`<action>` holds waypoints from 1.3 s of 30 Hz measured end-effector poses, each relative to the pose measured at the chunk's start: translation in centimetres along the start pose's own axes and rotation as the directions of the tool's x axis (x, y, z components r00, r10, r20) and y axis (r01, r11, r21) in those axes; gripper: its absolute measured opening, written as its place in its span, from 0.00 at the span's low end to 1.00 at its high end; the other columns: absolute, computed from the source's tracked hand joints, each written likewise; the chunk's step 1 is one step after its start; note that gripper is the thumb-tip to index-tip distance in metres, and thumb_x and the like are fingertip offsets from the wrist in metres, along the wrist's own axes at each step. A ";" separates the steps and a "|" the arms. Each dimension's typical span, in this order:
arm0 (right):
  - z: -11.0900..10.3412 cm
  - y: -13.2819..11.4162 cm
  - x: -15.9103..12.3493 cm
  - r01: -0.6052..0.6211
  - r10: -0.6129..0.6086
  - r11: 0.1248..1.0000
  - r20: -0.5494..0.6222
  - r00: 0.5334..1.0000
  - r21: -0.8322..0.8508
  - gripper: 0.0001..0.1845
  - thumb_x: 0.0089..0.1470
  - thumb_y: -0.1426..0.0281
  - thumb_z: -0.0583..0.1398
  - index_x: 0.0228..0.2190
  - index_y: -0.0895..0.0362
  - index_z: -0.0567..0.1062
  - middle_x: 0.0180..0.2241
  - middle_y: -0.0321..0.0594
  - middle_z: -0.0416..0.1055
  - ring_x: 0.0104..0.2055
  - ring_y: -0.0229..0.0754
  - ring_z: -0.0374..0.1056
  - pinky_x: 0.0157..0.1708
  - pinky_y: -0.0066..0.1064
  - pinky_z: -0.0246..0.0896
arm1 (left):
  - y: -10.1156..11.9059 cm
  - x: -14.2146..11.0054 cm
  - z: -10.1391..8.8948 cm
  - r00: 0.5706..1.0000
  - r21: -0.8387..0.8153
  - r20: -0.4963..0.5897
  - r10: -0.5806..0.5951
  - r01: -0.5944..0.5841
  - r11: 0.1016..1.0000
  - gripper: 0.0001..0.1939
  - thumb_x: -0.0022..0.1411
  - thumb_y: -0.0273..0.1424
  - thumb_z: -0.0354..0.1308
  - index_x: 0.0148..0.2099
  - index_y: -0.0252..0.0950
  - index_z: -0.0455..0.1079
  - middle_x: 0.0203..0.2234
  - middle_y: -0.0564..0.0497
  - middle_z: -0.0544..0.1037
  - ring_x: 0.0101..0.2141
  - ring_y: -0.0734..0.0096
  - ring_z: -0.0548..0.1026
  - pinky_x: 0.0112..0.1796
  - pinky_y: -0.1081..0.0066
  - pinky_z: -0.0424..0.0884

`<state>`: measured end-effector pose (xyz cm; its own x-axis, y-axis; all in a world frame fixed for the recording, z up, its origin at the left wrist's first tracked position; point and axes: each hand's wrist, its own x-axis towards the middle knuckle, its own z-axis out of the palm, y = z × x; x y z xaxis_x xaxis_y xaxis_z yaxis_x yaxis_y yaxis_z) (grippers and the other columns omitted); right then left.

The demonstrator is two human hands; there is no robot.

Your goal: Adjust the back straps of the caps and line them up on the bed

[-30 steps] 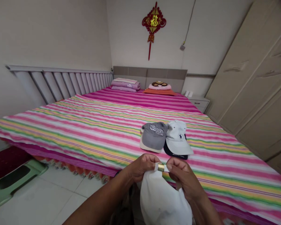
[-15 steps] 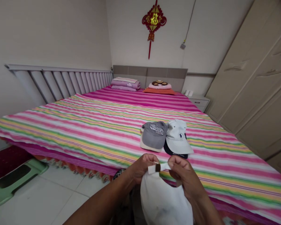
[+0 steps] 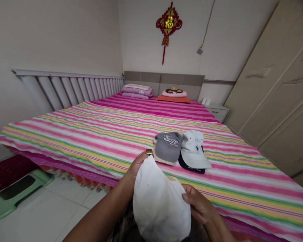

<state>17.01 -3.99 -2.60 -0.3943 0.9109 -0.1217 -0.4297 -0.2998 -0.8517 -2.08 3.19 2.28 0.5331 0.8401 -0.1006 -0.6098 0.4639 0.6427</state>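
While gripped between two bare hands close to the camera: a white baseball cap (image 3: 159, 205), held up over the near edge of the bed, its crown bulging toward the view. On the left hand (image 3: 137, 168), fingers (image 3: 141, 159) closed on the cap's back edge, with a small brass strap buckle (image 3: 148, 152) showing just above them. On the right hand (image 3: 198, 208), fingers (image 3: 188, 198) curled against the cap's lower side, how firmly impossible to tell.

Just beyond, lying on a pink, yellow and green striped bedsheet (image 3: 91, 141): a grey cap (image 3: 166, 147) with white lettering and a cream brim, side by side and touching a pale blue-white cap (image 3: 192, 149) with a small dark logo, the latter resting on a navy cap (image 3: 185, 165). Below the bed's left side, on white floor tiles (image 3: 65, 210), a green plastic stool (image 3: 17, 191) beside a dark red mat (image 3: 10, 171).

Farther off, at the head of the bed, folded lilac bedding (image 3: 137, 90) and a monkey-face pillow (image 3: 174, 91) against a grey headboard (image 3: 164, 80); to the right, a cream wardrobe (image 3: 275, 87); above, a red hanging knot ornament (image 3: 168, 25) on the wall.
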 end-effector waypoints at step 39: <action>-6.5 1.6 12.1 0.245 -0.026 0.960 -0.823 0.568 0.139 0.07 0.50 0.73 0.58 0.22 0.59 0.65 0.14 0.27 0.64 0.14 0.29 0.62 0.14 0.18 0.59 | 11.6 4.8 -20.8 0.642 0.406 -0.664 0.382 -0.119 0.906 0.12 0.51 0.17 0.53 0.40 0.26 0.68 0.19 0.48 0.76 0.24 0.66 0.74 0.31 0.66 0.72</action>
<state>16.87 8.38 -8.71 0.4555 0.7582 -0.4665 -0.6218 -0.1041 -0.7762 -18.80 18.50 -6.56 -0.2802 0.9038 -0.3235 -0.3779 0.2059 0.9026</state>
